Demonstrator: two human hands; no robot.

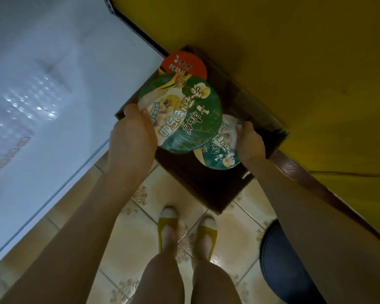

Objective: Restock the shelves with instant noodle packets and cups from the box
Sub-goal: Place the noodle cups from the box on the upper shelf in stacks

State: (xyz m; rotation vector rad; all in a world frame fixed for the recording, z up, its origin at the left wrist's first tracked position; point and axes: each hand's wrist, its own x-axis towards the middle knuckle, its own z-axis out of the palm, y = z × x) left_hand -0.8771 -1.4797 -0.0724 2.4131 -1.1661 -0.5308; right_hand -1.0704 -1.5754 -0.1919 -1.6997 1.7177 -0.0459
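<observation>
A dark cardboard box [219, 194] stands on the tiled floor in front of my feet. My left hand [132, 137] grips a large green-lidded noodle cup [184, 115] by its left rim, held above the box. My right hand [249, 143] grips a second green-lidded cup [219, 150], lower and partly under the first. A red-lidded cup [184, 64] sits in the far end of the box, its near edge hidden behind the green lid.
A white chest-like appliance [53, 95] fills the left side. A yellow wall [294, 62] with a dark skirting runs along the right. A dark blue round object [287, 266] sits on the floor at the lower right. My yellow slippers [188, 229] stand on beige tiles.
</observation>
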